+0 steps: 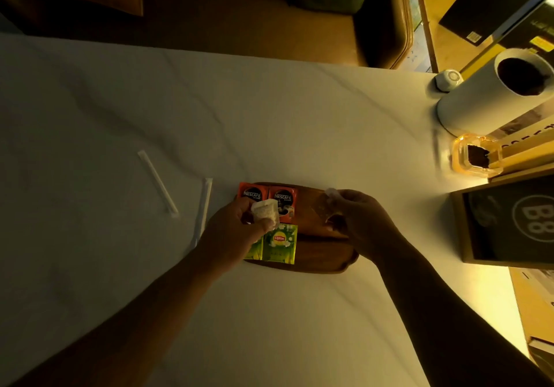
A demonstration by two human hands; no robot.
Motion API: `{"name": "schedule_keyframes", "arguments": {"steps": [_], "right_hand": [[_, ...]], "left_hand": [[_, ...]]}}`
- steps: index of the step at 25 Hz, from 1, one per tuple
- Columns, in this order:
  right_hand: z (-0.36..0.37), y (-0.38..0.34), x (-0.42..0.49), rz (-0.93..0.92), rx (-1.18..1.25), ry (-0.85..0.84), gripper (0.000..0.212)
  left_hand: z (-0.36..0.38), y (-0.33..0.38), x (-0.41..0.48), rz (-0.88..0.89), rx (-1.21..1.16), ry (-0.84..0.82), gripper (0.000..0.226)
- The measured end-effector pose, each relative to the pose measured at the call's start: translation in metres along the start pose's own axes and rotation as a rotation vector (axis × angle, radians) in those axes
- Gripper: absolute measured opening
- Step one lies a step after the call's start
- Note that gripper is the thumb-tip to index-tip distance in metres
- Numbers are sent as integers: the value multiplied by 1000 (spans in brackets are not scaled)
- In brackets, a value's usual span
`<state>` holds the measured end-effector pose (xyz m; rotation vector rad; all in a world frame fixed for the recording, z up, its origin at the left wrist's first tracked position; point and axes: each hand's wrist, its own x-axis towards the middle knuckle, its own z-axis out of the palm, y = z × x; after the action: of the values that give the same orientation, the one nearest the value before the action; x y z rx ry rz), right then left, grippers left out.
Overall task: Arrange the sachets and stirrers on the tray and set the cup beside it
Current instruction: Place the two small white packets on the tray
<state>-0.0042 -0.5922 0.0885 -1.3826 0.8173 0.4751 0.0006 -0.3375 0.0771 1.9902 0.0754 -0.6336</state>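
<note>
Two hands work over the wooden tray (326, 262): the left hand (236, 230) has its grip pinched on a white sachet (265, 211); the right hand (356, 218) pinches what seems a clear packet (325, 206). Two stirrers (158, 183) lie left of the tray.

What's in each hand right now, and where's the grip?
Left hand pinches a white sachet by its lower edge; right hand holds a clear sachet at its right side.

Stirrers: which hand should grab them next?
Probably the left hand. Both stirrers lie on the table to its left, off the tray. The right hand is across the tray. But the left must first put down its white sachet.
</note>
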Motion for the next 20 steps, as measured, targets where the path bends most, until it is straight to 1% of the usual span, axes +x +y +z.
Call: {"name": "schedule_keyframes", "arguments": {"steps": [2, 5, 6, 8, 9, 10, 13, 14, 17, 20], "right_hand": [[1, -1, 3, 18, 47, -4, 20], [8, -2, 9, -8, -9, 15, 17], [10, -2, 11, -15, -27, 33, 20], [12, -1, 17, -21, -91, 73, 32], [14, -1, 19, -28, -140, 89, 34], [15, 0, 22, -39, -190, 97, 30], [19, 3, 27, -64, -307, 112, 10], [20, 4, 28, -73, -333, 110, 8], [21, 8, 32, -102, -406, 114, 10], [22, 11, 32, -138, -442, 133, 14]], "left_hand": [[5, 1, -1, 2, 18, -5, 23], [8, 2, -1, -17, 28, 0, 21], [8, 2, -1, -23, 32, 2, 20], [8, 2, -1, -20, 32, 7, 17], [8, 2, -2, -16, 23, 8, 15], [8, 2, -3, -12, 15, 7, 14], [8, 0, -5, -12, -9, 2, 15], [8, 0, -5, -14, -7, 3, 16], [9, -2, -5, -33, 4, 14, 21], [10, -2, -6, -39, 3, 23, 20]]}}
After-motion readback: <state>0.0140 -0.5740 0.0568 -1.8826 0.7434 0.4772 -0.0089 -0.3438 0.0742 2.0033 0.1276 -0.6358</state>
